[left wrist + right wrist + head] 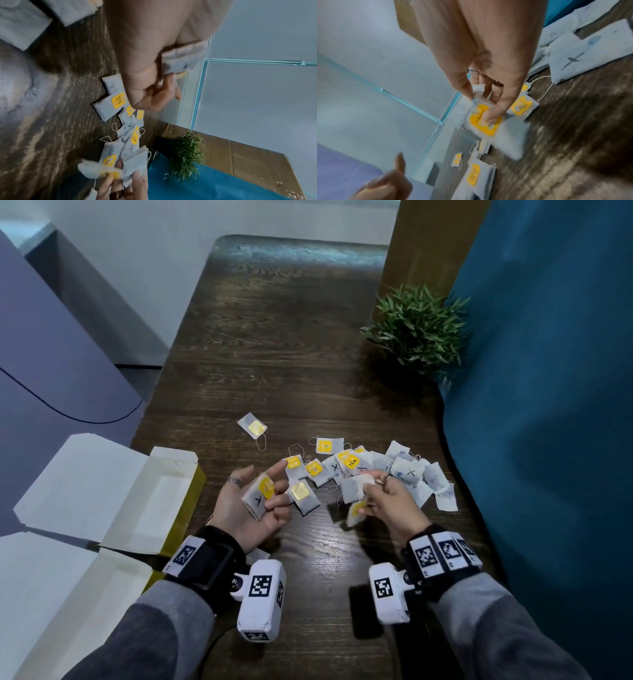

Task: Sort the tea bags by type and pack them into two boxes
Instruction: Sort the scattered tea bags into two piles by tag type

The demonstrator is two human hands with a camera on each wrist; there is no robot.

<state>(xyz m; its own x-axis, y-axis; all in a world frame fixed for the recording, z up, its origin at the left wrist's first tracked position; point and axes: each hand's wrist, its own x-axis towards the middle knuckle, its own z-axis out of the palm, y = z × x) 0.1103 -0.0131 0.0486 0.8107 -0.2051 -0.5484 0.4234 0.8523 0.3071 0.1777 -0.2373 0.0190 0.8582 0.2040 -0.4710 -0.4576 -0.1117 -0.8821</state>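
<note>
Several white tea bags lie in a loose pile (363, 467) on the dark wooden table (274, 354); some carry yellow tags, others a blue mark or a pen cross. One yellow-tagged bag (252, 425) lies apart, farther back. My left hand (274, 487) is palm up and holds a small stack of yellow-tagged bags (261, 495) (181, 60). My right hand (364, 494) pinches a yellow-tagged bag (484, 121) (97, 170) just above the pile's near edge. Two open white boxes (102, 474) (61, 594) stand at the left.
A small potted plant (416, 326) stands at the table's far right. A blue fabric wall (548, 422) runs along the right edge, close to the pile. The boxes overhang the table's left edge. Bare wood stretches beyond the pile.
</note>
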